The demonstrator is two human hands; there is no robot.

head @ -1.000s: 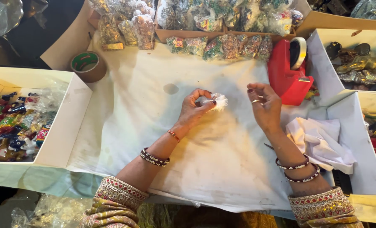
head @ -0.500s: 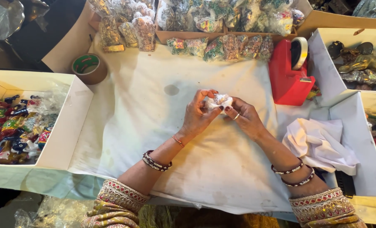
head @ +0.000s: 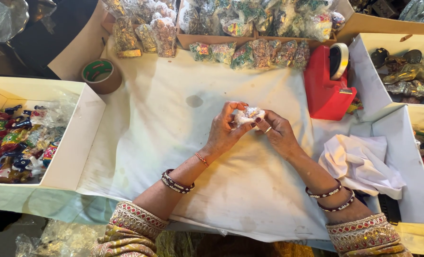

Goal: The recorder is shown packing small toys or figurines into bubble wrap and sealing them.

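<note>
My left hand [head: 225, 129] and my right hand [head: 277, 133] meet above the middle of a white cloth [head: 183, 143]. Between the fingertips of both sits a small white wrapped bundle [head: 248, 114], its contents hidden by the wrapping and my fingers. Both wrists carry dark bangles, and the sleeves have embroidered cuffs.
A red tape dispenser [head: 327, 85] stands just right of my hands. A roll of tape [head: 101, 75] lies at the far left. White boxes hold colourful figurines [head: 17, 143] at left and metallic ones [head: 402, 71] at right. Bagged items [head: 231, 28] line the back. A crumpled white cloth [head: 364, 164] lies right.
My right hand came in from the right and joined the left on the small bundle, which the left hand held alone a second ago.
</note>
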